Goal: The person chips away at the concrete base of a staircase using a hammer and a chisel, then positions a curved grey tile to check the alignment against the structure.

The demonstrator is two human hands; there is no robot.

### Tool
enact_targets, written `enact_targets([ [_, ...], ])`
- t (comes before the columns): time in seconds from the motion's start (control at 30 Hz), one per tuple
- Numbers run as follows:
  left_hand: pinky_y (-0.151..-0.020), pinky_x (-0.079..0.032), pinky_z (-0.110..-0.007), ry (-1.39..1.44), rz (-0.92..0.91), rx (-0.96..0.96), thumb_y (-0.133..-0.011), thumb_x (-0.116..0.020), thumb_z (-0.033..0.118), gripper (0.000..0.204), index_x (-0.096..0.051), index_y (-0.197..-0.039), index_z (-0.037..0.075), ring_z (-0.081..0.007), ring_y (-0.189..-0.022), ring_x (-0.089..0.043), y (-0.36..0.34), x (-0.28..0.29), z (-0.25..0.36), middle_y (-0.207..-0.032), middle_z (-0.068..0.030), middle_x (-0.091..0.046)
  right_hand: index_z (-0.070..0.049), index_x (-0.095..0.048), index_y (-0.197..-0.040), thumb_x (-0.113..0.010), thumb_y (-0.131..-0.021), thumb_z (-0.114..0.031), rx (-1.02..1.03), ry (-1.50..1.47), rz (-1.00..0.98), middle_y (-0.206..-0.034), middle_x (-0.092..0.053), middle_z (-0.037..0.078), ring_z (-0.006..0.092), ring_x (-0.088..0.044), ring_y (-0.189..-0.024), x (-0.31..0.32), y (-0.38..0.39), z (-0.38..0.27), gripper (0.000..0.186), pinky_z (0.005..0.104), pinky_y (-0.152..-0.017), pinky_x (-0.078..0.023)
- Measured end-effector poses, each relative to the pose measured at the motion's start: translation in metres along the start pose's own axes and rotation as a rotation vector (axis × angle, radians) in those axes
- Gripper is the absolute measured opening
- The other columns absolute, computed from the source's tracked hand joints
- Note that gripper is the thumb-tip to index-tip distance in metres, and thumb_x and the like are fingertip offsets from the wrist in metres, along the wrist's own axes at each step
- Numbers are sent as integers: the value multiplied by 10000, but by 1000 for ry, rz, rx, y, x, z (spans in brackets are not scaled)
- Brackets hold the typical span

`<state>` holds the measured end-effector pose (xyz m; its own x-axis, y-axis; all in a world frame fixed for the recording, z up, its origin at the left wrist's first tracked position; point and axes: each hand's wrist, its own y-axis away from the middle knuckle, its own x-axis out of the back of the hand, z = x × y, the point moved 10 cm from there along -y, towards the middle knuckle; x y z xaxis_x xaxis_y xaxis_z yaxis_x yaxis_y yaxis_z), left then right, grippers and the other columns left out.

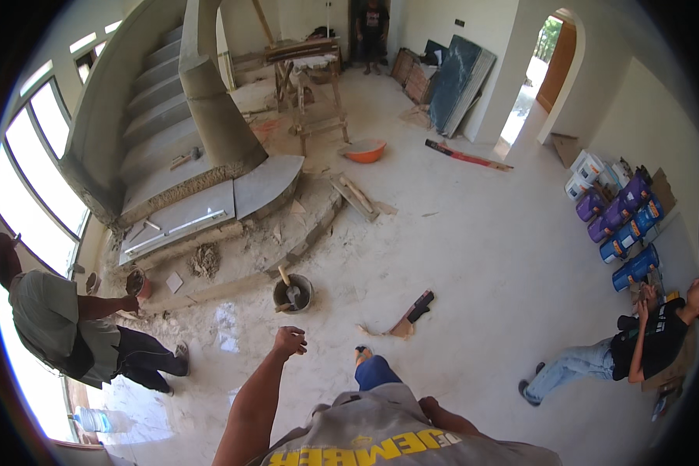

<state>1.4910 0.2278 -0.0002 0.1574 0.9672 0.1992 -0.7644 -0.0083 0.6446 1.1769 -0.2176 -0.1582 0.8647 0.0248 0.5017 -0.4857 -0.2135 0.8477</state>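
Observation:
My left hand (290, 340) is stretched out in front of me over the pale floor, fingers curled in and holding nothing. Just beyond it stands a dark bucket (293, 293) with a trowel handle sticking out. My right hand (429, 405) stays close to my hip, partly hidden by my grey shirt, so its fingers are hard to read. A wooden-handled float (412, 314) lies on the floor to the right of the bucket. My blue trouser leg and one foot (363, 355) show below.
A person (62, 318) crouches at left by the curved stair steps (210, 206). Another person (637, 349) sits at right near stacked paint buckets (621, 221). An orange basin (365, 150), a red level (466, 155), a wooden trestle (307, 70) and leaning slabs (458, 81) stand farther off.

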Motion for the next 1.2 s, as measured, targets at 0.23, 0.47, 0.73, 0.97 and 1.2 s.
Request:
enact_targets([
  [0.23, -753, -564, -447, -349, 228, 191, -928, -662, 397, 461, -758, -683, 18, -329, -733, -710, 3, 18, -65, -720, -182, -723, -31, -679, -974, -667, -924, -251, -344, -1042, 208, -781, -695, 93, 239, -708, -666, 199, -65, 142, 226, 408, -540, -584],
  [0.47, -789, -597, -431, -520, -73, 744, -918, -604, 190, 255, -780, -927, 6, -263, -920, -752, 76, -38, -231, -901, -166, -772, -32, -652, -1045, -596, -994, -188, -318, -1108, 397, -817, -658, 52, 146, -648, -638, 434, -135, 151, 173, 291, -483, -522],
  [0.73, -612, -604, -374, -158, -122, 498, -924, -622, 142, 190, -746, -988, 14, -241, -721, -728, -45, -37, -126, -931, -120, -743, -27, -638, -1118, -598, -1022, -206, -314, -1069, 264, -863, -658, 74, 174, -672, -651, 562, -191, 78, 208, 316, -514, -569],
  [0.97, -650, -588, -346, 691, 538, 127, -996, -561, 162, 244, -671, -1106, -26, -212, -766, -717, -188, 149, 80, -959, -141, -716, -2, -701, -1000, -616, -915, -106, 51, -584, 114, -858, -706, 140, 262, -699, -662, 603, -304, 52, 159, 414, -550, -582],
  [1.2, -622, -587, -342, 704, 709, 252, -955, -552, 113, 224, -688, -1072, -21, -203, -726, -708, -182, 174, 95, -896, -135, -716, -21, -702, -967, -618, -934, -115, -10, -424, -56, -817, -695, 126, 260, -692, -661, 685, -418, 1, 130, 421, -531, -572],
])
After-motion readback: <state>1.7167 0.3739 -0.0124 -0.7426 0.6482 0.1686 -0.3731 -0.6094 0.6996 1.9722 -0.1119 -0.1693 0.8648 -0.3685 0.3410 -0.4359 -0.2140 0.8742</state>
